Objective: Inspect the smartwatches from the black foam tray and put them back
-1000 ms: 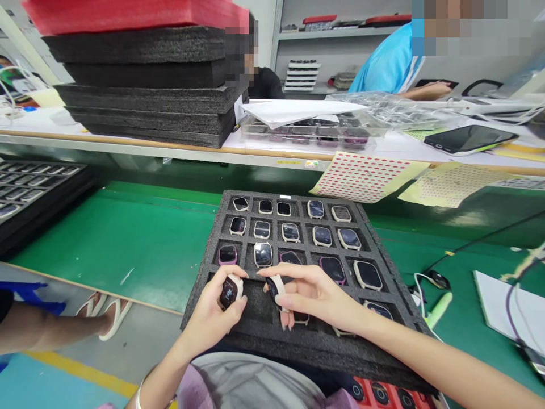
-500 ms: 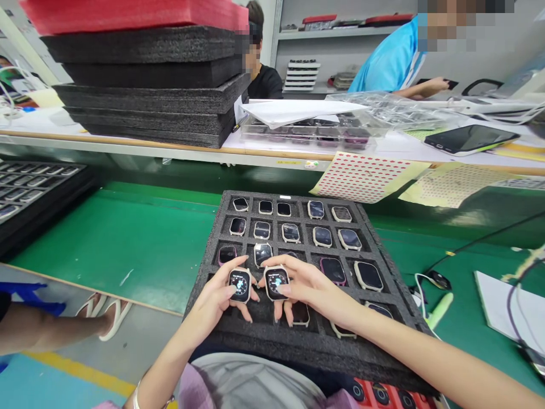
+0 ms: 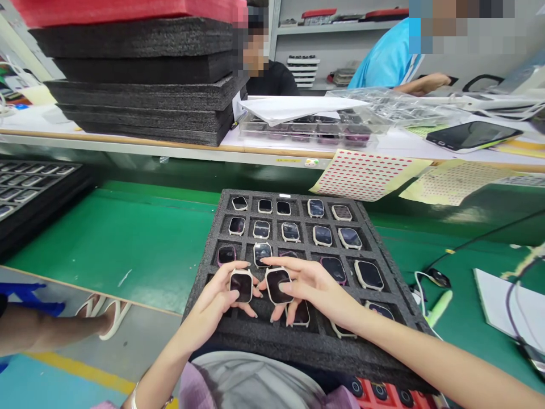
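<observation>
My left hand [image 3: 217, 296] grips a smartwatch without a strap [image 3: 240, 286], pale-cased, its dark screen turned up and the thumb on its lower left edge. In my right hand [image 3: 313, 287] is a second such smartwatch [image 3: 278, 285], with the thumb lying over the screen's right side. Both screens are dark. The two watches are held side by side, a little apart, above the front of a black foam tray [image 3: 272, 332]. Several more watch bodies sit in the tray's compartments, among them one with a purple case [image 3: 333, 270]. My hands hide some of the compartments.
Foam trays [image 3: 140, 68] are stacked on the shelf at back left, under a red one. Another filled tray [image 3: 38, 196] lies at far left. A phone [image 3: 473, 136], clear plastic trays [image 3: 315, 129] and dotted sticker sheets [image 3: 369, 175] line the shelf. Two people are beyond it.
The lit watch faces on both held watches have gone dark. My hands keep their grip and have barely moved.
</observation>
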A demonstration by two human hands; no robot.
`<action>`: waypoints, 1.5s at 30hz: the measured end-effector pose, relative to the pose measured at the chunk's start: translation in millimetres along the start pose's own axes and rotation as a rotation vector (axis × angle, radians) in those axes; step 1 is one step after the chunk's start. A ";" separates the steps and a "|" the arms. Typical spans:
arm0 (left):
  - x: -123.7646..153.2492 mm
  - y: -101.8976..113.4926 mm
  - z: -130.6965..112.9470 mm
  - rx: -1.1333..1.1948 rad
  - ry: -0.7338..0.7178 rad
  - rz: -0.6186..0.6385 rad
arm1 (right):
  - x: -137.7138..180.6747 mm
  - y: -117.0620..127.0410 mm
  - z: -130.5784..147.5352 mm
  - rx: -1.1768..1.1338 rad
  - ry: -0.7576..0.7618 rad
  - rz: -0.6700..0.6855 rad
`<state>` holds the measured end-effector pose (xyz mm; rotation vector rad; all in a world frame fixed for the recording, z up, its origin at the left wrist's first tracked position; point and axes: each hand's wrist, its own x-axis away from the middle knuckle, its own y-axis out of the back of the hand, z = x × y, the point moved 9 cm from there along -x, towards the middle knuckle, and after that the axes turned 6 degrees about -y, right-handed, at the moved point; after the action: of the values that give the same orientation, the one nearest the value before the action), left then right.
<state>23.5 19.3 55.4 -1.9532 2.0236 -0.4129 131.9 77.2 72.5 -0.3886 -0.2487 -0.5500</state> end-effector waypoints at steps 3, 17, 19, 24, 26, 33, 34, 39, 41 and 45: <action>0.8 0.5 0.9 -0.019 -0.006 0.006 | 0.5 0.2 -0.5 0.017 -0.005 -0.009; 4.2 13.6 -8.3 -0.551 -0.008 -0.189 | 4.0 -7.8 5.6 0.075 0.096 0.095; 4.7 13.5 -9.6 -0.613 -0.038 -0.174 | 4.1 -6.4 3.8 0.132 0.071 0.091; 5.2 16.8 -12.1 -0.655 -0.098 -0.199 | 6.0 -6.1 2.2 0.161 0.050 0.077; 5.1 16.4 -14.2 -0.667 -0.132 -0.201 | 5.7 -6.4 1.6 0.153 0.053 0.068; 5.1 15.1 -13.4 -0.692 -0.140 -0.195 | 2.4 -4.3 -3.0 0.156 0.030 0.064; 5.2 14.9 -14.4 -0.697 -0.147 -0.198 | 2.6 -3.9 -2.8 0.158 0.029 0.060; 4.8 15.0 -13.3 -0.729 -0.109 -0.176 | 6.0 -5.0 1.8 0.166 0.040 0.047; 4.6 14.9 -13.3 -0.731 -0.117 -0.168 | 6.9 -4.8 3.9 0.155 0.051 0.035; 4.9 13.8 -12.1 -0.713 -0.146 -0.152 | 6.9 -5.7 4.1 0.132 0.056 0.035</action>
<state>5.8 14.9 60.8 -2.4395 2.1042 0.4863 133.9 71.4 80.1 -0.2486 -0.2224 -0.5064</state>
